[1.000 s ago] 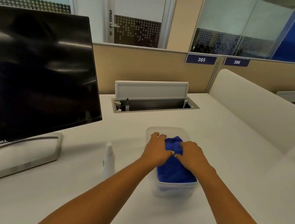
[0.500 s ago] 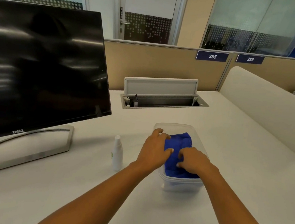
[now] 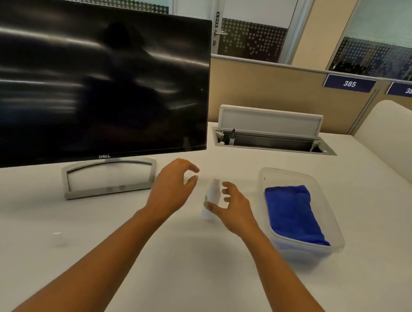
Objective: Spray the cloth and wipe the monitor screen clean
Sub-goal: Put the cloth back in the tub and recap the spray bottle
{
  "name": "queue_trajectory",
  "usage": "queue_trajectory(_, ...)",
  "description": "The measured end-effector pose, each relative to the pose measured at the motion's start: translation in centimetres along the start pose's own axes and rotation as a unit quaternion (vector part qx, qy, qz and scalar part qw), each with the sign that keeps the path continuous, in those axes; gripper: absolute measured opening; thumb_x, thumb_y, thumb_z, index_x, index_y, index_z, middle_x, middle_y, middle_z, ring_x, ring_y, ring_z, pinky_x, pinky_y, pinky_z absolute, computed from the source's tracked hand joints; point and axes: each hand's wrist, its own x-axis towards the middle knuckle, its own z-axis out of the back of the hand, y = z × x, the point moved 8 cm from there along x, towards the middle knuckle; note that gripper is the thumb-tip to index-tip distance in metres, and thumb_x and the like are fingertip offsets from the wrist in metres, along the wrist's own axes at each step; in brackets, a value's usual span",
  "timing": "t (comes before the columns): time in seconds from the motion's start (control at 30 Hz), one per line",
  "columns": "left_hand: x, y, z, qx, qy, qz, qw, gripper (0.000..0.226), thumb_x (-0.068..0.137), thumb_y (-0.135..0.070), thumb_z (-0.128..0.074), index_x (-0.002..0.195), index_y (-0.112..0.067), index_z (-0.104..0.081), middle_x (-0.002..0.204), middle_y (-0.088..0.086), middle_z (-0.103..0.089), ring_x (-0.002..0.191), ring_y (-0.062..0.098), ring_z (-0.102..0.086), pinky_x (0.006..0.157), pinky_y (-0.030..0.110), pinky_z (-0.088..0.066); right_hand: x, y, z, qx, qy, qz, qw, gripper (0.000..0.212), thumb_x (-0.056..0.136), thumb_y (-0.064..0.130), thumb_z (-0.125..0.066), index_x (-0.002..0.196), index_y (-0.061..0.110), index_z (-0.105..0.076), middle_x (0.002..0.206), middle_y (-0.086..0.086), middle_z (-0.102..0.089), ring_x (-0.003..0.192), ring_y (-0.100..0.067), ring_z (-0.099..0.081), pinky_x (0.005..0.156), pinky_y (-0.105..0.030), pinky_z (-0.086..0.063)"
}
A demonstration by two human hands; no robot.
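A folded blue cloth (image 3: 293, 213) lies in a clear plastic tub (image 3: 334, 221) on the white desk, right of centre. A small white spray bottle (image 3: 211, 198) stands upright between my two hands. My left hand (image 3: 172, 190) hovers just left of it with fingers loosely curved, holding nothing. My right hand (image 3: 232, 207) reaches at the bottle from the right; its thumb crosses in front of the bottle's lower part and its fingers are spread, not closed on it. The dark monitor screen (image 3: 87, 83) stands at the left on a silver stand (image 3: 110, 178).
An open cable hatch (image 3: 271, 135) is sunk into the desk behind the bottle. Beige partitions (image 3: 278, 95) run along the back, and a white divider (image 3: 404, 142) borders the right side. A small clear cap (image 3: 58, 237) lies on the desk at the front left.
Both hands left the blue cloth in the tub and moved left to either side of the spray bottle. The view swung left, bringing more of the monitor into sight.
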Motion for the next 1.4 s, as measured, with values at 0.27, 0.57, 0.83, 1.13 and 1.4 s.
queue_trajectory(0.27, -8.6, 14.4, 6.1, 0.234, 0.020, 0.082, 0.968, 0.037, 0.086, -0.030, -0.057, 0.120, -0.017, -0.052, 0.142, 0.006, -0.038, 0.134, 0.023, -0.031, 0.111, 0.038, -0.023, -0.5, 1.6, -3.6, 0.020, -0.053, 0.013, 0.998, 0.041, 0.089, 0.030, -0.056, 0.123, 0.011, -0.043, 0.118, -0.012, -0.058, 0.102, -0.030, -0.056, 0.083, -0.039, -0.047)
queue_trajectory(0.57, -13.1, 20.4, 10.8, 0.150, 0.006, 0.176, 0.973, 0.029, 0.088, -0.014, -0.053, 0.117, -0.015, -0.055, 0.127, 0.004, -0.056, 0.117, 0.022, -0.050, 0.095, 0.028, -0.038, -2.7, 6.1, -11.4, 0.060, 0.022, 0.043, 0.997, 0.043, 0.084, 0.033, -0.062, 0.118, 0.014, -0.042, 0.105, 0.000, -0.053, 0.090, -0.016, -0.051, 0.072, -0.025, -0.038)
queue_trajectory(0.83, -12.2, 19.8, 13.0, -0.162, -0.105, 0.234, 0.953, 0.012, 0.080, -0.010, -0.065, 0.092, -0.007, -0.066, 0.087, 0.008, -0.070, 0.082, 0.016, -0.065, 0.077, 0.021, -0.048, -6.2, 10.4, -15.0, -0.056, 0.078, 0.177, 0.980, 0.043, 0.072, 0.044, -0.072, 0.107, 0.025, -0.055, 0.101, 0.000, -0.063, 0.086, -0.015, -0.053, 0.070, -0.026, -0.044)
queue_trajectory(1.13, -10.9, 17.9, 11.2, -0.406, -0.105, 0.267, 0.868, 0.013, 0.084, -0.015, -0.061, 0.094, -0.008, -0.065, 0.088, 0.011, -0.069, 0.083, 0.019, -0.067, 0.071, 0.018, -0.053, -6.2, 11.3, -13.9, -0.175, 0.003, 0.200, 0.964, 0.054, 0.073, 0.054, -0.065, 0.121, 0.031, -0.055, 0.107, 0.000, -0.065, 0.098, -0.020, -0.043, 0.079, -0.034, -0.039)
queue_trajectory(1.4, -10.1, 16.6, 9.6, -0.422, -0.100, 0.262, 0.862, 0.017, 0.082, -0.016, -0.062, 0.096, -0.006, -0.065, 0.093, 0.012, -0.068, 0.089, 0.022, -0.066, 0.076, 0.024, -0.053, -6.1, 11.3, -13.4, -0.234, -0.017, 0.235, 0.943, 0.053, 0.077, 0.055, -0.060, 0.124, 0.031, -0.053, 0.107, 0.001, -0.060, 0.098, -0.018, -0.038, 0.072, -0.028, -0.031)
